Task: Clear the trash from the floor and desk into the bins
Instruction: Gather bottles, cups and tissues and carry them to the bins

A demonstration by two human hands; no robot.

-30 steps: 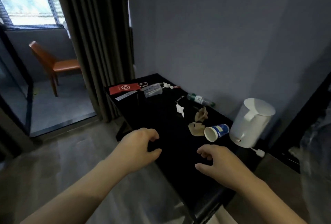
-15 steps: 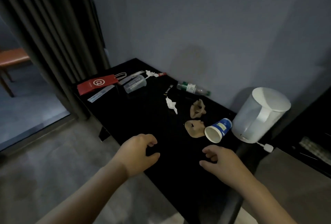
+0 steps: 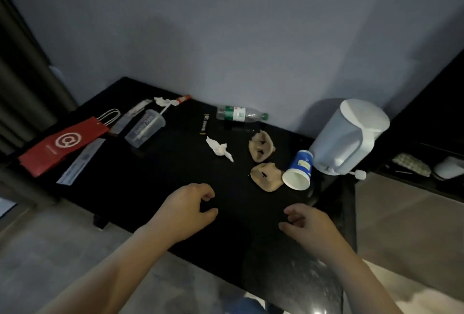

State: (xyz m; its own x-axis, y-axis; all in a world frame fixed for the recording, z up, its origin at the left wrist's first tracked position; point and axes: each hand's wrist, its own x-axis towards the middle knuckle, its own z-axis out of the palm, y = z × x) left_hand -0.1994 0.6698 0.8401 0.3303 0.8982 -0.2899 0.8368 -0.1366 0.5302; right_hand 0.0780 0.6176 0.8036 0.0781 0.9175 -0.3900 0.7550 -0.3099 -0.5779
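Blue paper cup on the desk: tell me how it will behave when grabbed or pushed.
The blue paper cup lies on its side, so a push would probably roll it in an arc. It looks empty and thin-walled, so it is likely light and easily crushed.

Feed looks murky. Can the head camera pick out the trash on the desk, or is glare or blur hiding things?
Head view: dim overall, but the pale tissue, paper cup and bottle read clearly against the black desk; head view: glare only as a small glint at the desk's near corner; head view: edges bow from the wide lens.
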